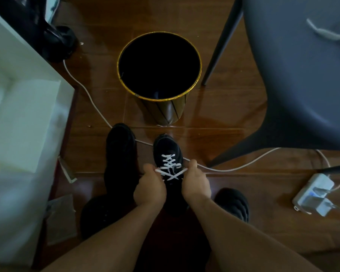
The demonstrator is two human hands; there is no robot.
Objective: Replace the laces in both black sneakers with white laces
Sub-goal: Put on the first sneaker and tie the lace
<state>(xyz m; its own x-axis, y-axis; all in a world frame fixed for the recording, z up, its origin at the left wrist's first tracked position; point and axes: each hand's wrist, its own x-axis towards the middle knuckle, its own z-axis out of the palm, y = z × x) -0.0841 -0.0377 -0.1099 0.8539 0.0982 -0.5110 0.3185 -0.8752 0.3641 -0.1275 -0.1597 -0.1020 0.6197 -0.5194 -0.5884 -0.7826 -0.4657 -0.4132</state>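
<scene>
The flat white fabric lace is soft and light, so it probably bends easily and slips through the eyelets only when it is pulled by its ends; the best place to take it is near the free ends, where the fingers can keep it flat and tight. The left hand pinches one end of this lace, and the right hand pinches the other end, so each grip is closed on the lace and not on the shoe. The lace lies between the two grips: it crosses just in front of the knuckles and then runs forward in several crossings on the low black sneaker, which stands on the brown wooden floor directly ahead of both hands. This sneaker looks light but stiff enough to stay in place when the lace is pulled. A second black sneaker stands just to the left of the left grip; I see no white lace on it, so I judge it is not yet done.
</scene>
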